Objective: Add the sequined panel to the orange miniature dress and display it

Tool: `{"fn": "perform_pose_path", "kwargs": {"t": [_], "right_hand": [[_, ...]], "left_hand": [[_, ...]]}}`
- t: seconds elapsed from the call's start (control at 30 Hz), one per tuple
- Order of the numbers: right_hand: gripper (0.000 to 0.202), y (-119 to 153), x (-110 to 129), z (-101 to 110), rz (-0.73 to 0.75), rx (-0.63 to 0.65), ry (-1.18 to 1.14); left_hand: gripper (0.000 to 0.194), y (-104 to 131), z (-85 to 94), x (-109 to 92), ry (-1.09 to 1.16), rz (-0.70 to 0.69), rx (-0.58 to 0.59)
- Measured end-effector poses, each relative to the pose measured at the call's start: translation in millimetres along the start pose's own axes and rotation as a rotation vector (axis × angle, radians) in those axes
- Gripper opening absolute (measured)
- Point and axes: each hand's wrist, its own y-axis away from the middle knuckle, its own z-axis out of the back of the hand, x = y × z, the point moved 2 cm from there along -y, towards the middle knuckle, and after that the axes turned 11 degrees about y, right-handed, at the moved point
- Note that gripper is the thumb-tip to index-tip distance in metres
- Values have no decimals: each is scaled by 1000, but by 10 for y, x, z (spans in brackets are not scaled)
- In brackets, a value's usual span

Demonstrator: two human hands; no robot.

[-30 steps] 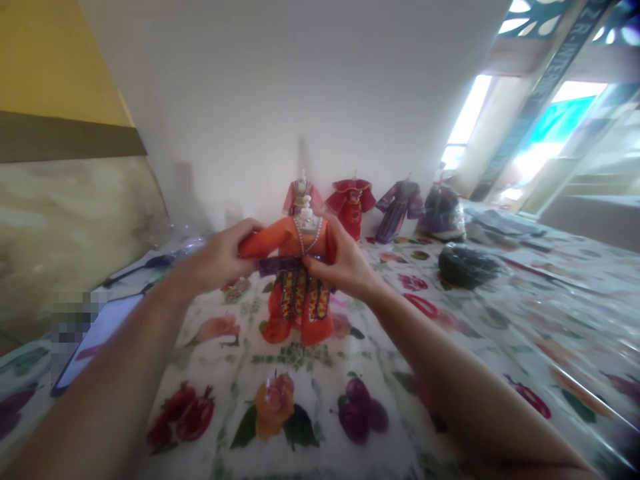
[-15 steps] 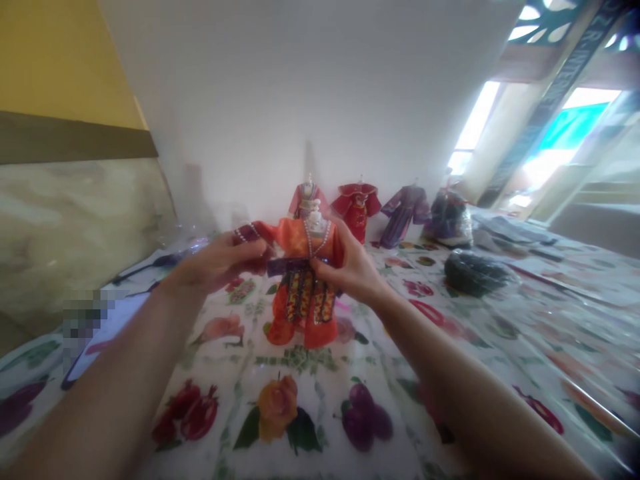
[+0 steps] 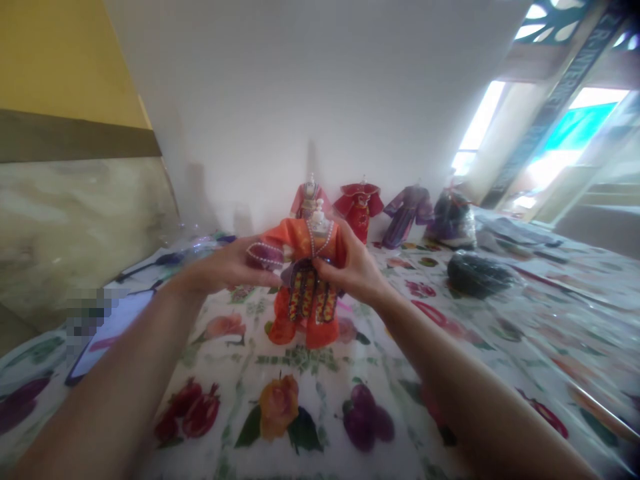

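Upright in front of me is a small doll-sized orange costume (image 3: 295, 233) on a white form (image 3: 318, 217), with a pearl-trimmed neckline and orange lower part. My right hand (image 3: 353, 267) grips its waist from the right, thumb across the front. A dark belt with patterned hanging strips (image 3: 311, 293) lies at the waist under that thumb. On the left, my left hand (image 3: 240, 267) is closed at the belt's loose end, its fingers behind the purple pearl-edged sleeve cuff (image 3: 265, 255). Whether it also pinches the cuff is hard to see.
Against the white wall stand a pink costume (image 3: 306, 199), a red costume (image 3: 361, 207) and a purple costume (image 3: 407, 212). Plastic-wrapped dark bundles (image 3: 477, 272) lie to the right. A phone (image 3: 113, 333) rests at left on the fruit-patterned tablecloth (image 3: 200, 373).
The belt's left end, earlier sticking straight out, now bends in around the waist. My left hand has moved slightly right, and the cuff has dropped lower. My right hand keeps its grip.
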Motion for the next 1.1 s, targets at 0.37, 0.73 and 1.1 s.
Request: {"fn": "perform_pose_path", "kwargs": {"t": [0.37,0.73,1.1], "right_hand": [[69,1,6,-8,10,0,-6],[69,-2,15,-5,32,-3,-5],[67,10,21,-7,-2,9,18]], "left_hand": [[33,-14,-46,-45,-89,-89,-60],[25,43,-339,-279,-774,-73,-134],[9,136,-105,-311,-685,-21,-163]]}}
